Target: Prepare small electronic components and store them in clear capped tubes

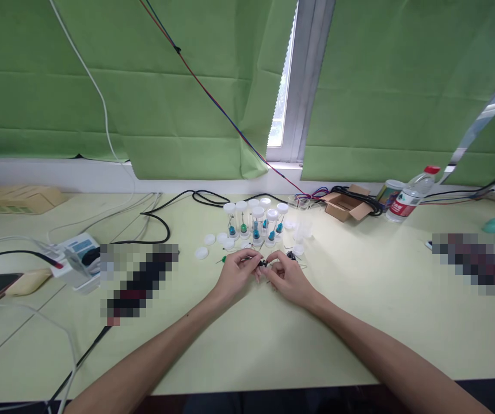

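Yellowish desk (338, 345), green blinds (403, 86) behind, bunch of white-capped jars (256, 224) on top; left hand (236, 273) and right hand (289, 279) both pinch a tiny black bit (263, 263).

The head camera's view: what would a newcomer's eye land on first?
Probably the cluster of white-lidded clear containers at the middle of the table, with blue and green pieces inside. Just on their near side, the left hand and right hand meet at a small black piece. Behind, green curtains cover most of the picture's top, and a red-capped bottle is toward the back right.
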### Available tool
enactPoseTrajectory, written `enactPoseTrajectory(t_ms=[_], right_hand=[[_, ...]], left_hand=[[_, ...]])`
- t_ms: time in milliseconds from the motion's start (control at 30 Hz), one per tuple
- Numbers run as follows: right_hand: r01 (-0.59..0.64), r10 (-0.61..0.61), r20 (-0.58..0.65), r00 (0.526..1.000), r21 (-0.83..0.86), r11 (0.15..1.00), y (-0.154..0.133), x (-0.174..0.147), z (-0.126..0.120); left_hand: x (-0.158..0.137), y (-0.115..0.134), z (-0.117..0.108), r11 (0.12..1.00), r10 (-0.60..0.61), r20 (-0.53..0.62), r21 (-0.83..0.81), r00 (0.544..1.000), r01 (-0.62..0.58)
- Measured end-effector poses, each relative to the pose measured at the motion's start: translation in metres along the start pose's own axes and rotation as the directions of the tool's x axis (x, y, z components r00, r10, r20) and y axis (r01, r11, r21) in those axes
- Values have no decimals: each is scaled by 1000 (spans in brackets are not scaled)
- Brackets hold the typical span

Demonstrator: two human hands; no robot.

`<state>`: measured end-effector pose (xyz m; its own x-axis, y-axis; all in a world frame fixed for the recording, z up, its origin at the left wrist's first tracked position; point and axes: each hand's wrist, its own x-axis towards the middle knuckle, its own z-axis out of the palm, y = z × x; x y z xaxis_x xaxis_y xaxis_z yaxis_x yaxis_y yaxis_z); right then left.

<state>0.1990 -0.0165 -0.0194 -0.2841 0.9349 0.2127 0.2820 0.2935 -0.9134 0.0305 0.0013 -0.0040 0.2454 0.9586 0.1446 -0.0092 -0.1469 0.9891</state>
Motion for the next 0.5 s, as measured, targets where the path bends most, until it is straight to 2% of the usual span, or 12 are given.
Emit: enactPoseTrajectory(t_ms=[500], right_hand=[[35,-34,43,998,-18,999,0,1,-1]], left_hand=[[-1,1,1,1000,3,15,-12,1000,-3]])
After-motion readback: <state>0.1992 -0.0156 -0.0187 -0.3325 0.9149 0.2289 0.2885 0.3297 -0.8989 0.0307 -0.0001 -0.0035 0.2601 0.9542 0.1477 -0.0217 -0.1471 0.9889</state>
